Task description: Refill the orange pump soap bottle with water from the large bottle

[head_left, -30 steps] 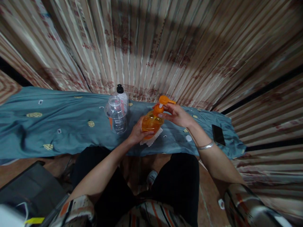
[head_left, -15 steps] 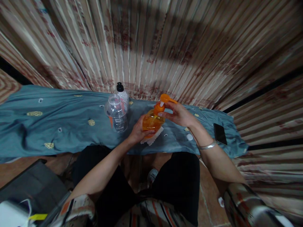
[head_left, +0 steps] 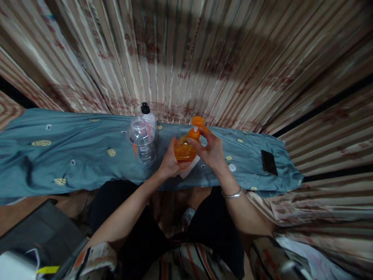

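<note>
A pump bottle with amber liquid and an orange pump top stands tilted slightly over a white scalloped cloth or paper. My left hand is wrapped round the bottle's body from the left. From the right, my right hand grips the pump top at its collar, thumb in front and fingers behind, below the spout. To the left stands a clear plastic bottle with an open mouth. Just behind it is a pale bottle with a black cap.
A teal cloth with pineapple prints covers the narrow table. On its right lie a dark phone and a small white disc. Pleated curtains hang behind and to the right. A grey box-like object is at lower left.
My right hand has turned about the pump top, its wrist and forearm swinging left and inward. The pump's spout has rotated with it. My left hand stays on the bottle.
</note>
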